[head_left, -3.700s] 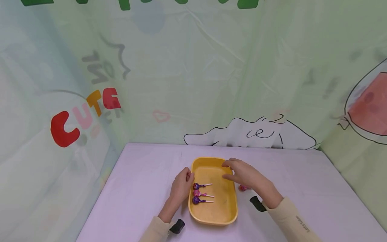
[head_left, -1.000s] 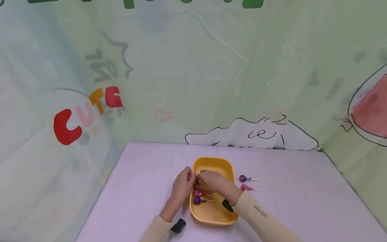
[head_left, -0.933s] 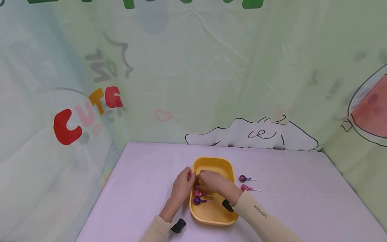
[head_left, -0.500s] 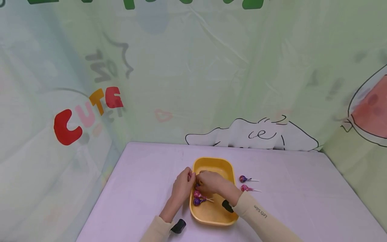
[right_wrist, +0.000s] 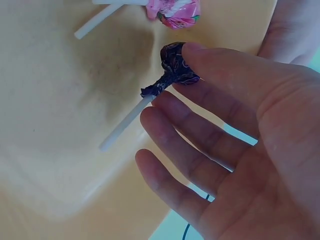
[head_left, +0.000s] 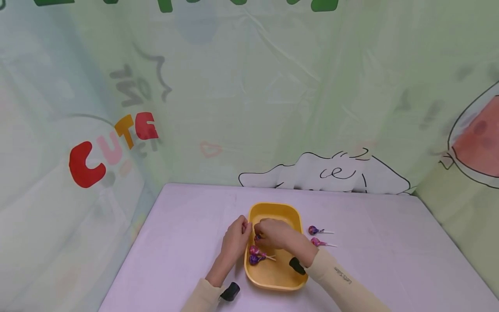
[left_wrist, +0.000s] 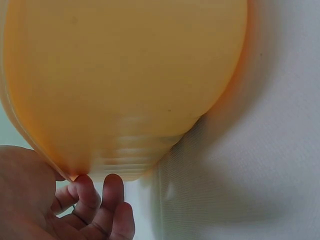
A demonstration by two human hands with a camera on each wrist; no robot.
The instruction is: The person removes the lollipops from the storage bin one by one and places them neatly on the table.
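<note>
A yellow tray (head_left: pixel 277 277) lies on the table, and my left hand (head_left: pixel 235 236) holds its left rim between thumb and curled fingers, close up in the left wrist view. Inside the tray, my right hand (head_left: pixel 276 234) pinches a dark-wrapped lollipop (right_wrist: pixel 172 70) by its head between thumb and fingers; its white stick points away from the palm. Nearer the front, a pink lollipop (head_left: pixel 254 250) and a purple lollipop (head_left: pixel 254 260) lie in the tray by its left wall, their sticks crossing or touching. The right hand hides part of the held lollipop in the head view.
Right of the tray, a dark-wrapped lollipop (head_left: pixel 313 230) and a second pink lollipop (head_left: pixel 315 242) lie on the pale lilac table (head_left: pixel 374 242). A printed curtain (head_left: pixel 234 95) hangs behind the table and along its sides.
My right hand has gone from the tray's right rim to the lollipop at the left wall, now shifted slightly right with it. The pink lollipop's stick has swung toward the purple one's. The left hand stays put.
</note>
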